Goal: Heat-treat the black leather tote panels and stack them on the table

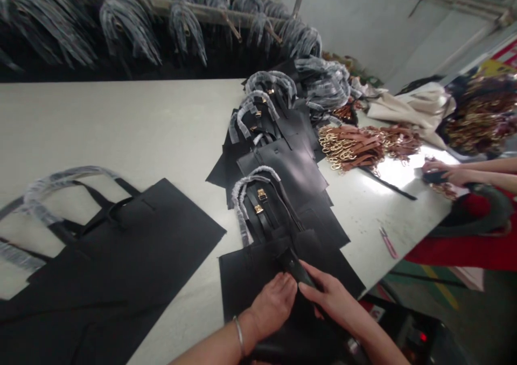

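Note:
My right hand (329, 295) is closed around a black strap-like piece (297, 268). Its end lies over a black bag panel (242, 271), and something metal shows low along its length. My left hand (277, 300), with a bangle at the wrist, is curled beside that piece against the panel; whatever its fingers pinch is hidden. Just beyond both hands, plastic-wrapped handles (238, 203) and gold buckles (260, 201) stand out from the panel's top edge. More black panels (286, 166) with wrapped handles overlap in a row running up the table.
At left lies another black bag panel (149, 257) with wrapped handles. Brown straps with gold clasps (355, 147) are heaped at right, near pink-handled snips (388, 243). Another person's hands (448, 172) work at the right edge. Wrapped handles (129, 26) hang from a rail behind.

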{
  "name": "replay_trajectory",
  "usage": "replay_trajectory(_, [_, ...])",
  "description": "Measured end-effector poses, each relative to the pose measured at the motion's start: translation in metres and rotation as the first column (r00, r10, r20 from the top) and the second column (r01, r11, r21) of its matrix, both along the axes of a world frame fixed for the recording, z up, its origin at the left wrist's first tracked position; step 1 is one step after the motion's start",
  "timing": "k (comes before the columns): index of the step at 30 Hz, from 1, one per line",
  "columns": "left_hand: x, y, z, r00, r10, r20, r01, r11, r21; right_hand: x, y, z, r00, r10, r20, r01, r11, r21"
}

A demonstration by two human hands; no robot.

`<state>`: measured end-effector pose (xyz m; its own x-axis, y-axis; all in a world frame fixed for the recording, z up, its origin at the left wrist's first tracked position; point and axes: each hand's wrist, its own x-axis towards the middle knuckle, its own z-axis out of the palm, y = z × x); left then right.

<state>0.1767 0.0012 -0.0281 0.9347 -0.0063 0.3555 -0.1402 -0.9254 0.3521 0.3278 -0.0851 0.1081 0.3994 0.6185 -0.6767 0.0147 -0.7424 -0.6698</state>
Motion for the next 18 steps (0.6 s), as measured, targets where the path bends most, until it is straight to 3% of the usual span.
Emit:
replay_trajectory(4, [0.004,0.002,0.003,1.000,-0.015,0.001,0.015,0.999,-0.041,0.001,0.013,-0.002,0.999,0.014,-0.040,-0.011,0.998,0.058])
replay_trajectory(10, [0.005,0.003,0.005,0.999,-0.045,-0.030,0.042,0.996,-0.081,0.001,0.002,-0.007,0.997,0.009,-0.077,-0.008,1.000,0.019])
replay_trajectory(13, [0.007,0.004,0.006,0.997,-0.051,-0.055,0.047,0.997,-0.064,-0.002,0.011,-0.013,0.995,-0.022,-0.100,0.026,0.999,0.043])
replay_trajectory(18, [0.014,0.005,0.007,0.989,-0.075,-0.126,0.071,0.997,-0.035,-0.012,0.033,-0.010,0.983,-0.114,0.143,0.076,0.965,0.250])
